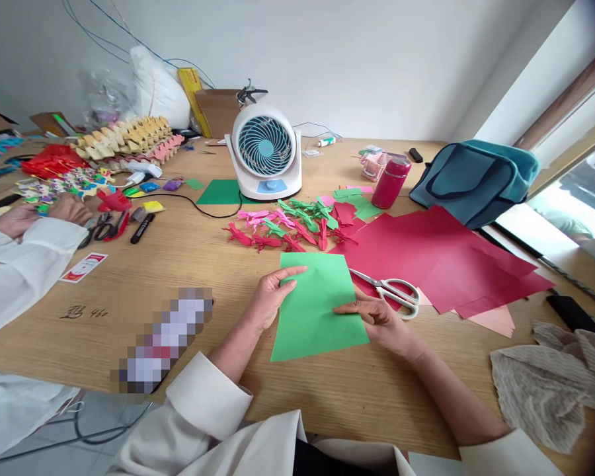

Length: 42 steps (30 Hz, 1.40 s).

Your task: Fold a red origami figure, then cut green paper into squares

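Note:
A green sheet of paper (317, 324) is held up a little over the wooden table. My left hand (270, 297) grips its left edge, thumb and index finger on the front face. At the right edge my right hand (384, 324) holds it, with the index finger stretched across the front and the other fingers partly hidden behind. Scissors with white handles (401, 294) lie just behind my right hand, on large red sheets (406, 244). Beyond the green sheet is a pile of folded green, pink and red paper pieces (302, 221).
A white fan (265, 149) stands at the back, near a red bottle (391, 182) and a teal bag (476, 178). A cloth (535, 383) lies at right. At left, a co-worker's hands (69, 210) are among small craft items; a blurred-out object (166, 340) lies nearer.

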Tool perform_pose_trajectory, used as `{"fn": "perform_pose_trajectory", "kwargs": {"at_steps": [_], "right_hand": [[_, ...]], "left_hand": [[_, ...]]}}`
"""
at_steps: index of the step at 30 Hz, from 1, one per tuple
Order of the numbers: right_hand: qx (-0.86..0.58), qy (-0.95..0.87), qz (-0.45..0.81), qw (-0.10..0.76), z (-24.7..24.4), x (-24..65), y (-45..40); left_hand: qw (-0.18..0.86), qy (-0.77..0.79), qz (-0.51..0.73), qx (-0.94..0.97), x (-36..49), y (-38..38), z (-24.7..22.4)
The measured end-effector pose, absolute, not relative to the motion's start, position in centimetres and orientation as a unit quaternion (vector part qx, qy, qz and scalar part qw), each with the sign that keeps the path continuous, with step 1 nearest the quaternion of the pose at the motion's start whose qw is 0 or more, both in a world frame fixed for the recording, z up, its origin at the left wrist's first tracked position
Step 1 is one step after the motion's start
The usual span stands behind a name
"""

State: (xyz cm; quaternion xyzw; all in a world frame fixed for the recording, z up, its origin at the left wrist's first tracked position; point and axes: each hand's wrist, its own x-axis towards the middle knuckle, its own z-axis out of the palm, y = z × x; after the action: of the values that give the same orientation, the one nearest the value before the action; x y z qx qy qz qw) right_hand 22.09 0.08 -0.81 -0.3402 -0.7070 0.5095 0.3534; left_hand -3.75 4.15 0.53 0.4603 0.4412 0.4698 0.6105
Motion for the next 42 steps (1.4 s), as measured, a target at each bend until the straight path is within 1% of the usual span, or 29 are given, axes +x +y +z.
{"fn": "perform_pose_trajectory", "kwargs": {"at_steps": [4, 9, 12, 16, 19, 23, 27, 29, 32, 34, 36, 39, 42], "right_hand": [[-0.33, -0.656, 0.553, 0.394, -0.7, 22.0, 0.2], [-0.314, -0.626, 0.577, 0.42, -0.2, 21.4, 0.4], [-0.325, -0.638, 0.543, 0.438, -0.2, 21.5, 0.6], [-0.37, -0.667, 0.439, 0.475, -0.4, 22.1, 0.9], [-0.399, -0.699, 0.375, 0.46, -0.6, 22.3, 0.7], [-0.371, -0.745, 0.35, 0.43, -0.5, 22.2, 0.3], [-0.343, -0.791, 0.318, 0.394, -0.3, 22.1, 0.2], [-0.331, -0.804, 0.304, 0.39, -0.1, 22.2, 0.2], [-0.315, -0.827, 0.285, 0.368, 0.1, 22.2, 0.2], [-0.304, -0.832, 0.298, 0.356, 0.2, 22.2, 0.2], [-0.316, -0.804, 0.338, 0.373, 0.4, 22.2, 0.1], [-0.397, -0.718, 0.4, 0.409, 0.6, 21.9, -0.1], [-0.466, -0.64, 0.428, 0.436, 0.3, 21.5, -0.1]], "left_hand": [[0.671, 0.436, 0.457, 0.388, -3.7, 4.1, 0.7], [0.637, 0.484, 0.469, 0.374, -3.6, 4.2, 0.1], [0.633, 0.492, 0.471, 0.367, -3.6, 4.3, -0.2], [0.62, 0.504, 0.482, 0.359, -3.5, 4.4, -0.2], [0.65, 0.489, 0.481, 0.327, -3.5, 4.4, -0.1], [0.688, 0.473, 0.466, 0.293, -3.4, 4.3, 0.1], [0.679, 0.471, 0.47, 0.311, -3.3, 4.2, 0.2], [0.671, 0.47, 0.481, 0.311, -3.3, 4.3, 0.2], [0.681, 0.46, 0.487, 0.295, -3.3, 4.4, 0.2], [0.69, 0.457, 0.481, 0.289, -3.3, 4.4, 0.2], [0.691, 0.459, 0.473, 0.298, -3.3, 4.3, 0.3], [0.678, 0.451, 0.471, 0.34, -3.0, 4.0, 0.5], [0.681, 0.42, 0.464, 0.379, -2.5, 3.6, 0.5]]}}
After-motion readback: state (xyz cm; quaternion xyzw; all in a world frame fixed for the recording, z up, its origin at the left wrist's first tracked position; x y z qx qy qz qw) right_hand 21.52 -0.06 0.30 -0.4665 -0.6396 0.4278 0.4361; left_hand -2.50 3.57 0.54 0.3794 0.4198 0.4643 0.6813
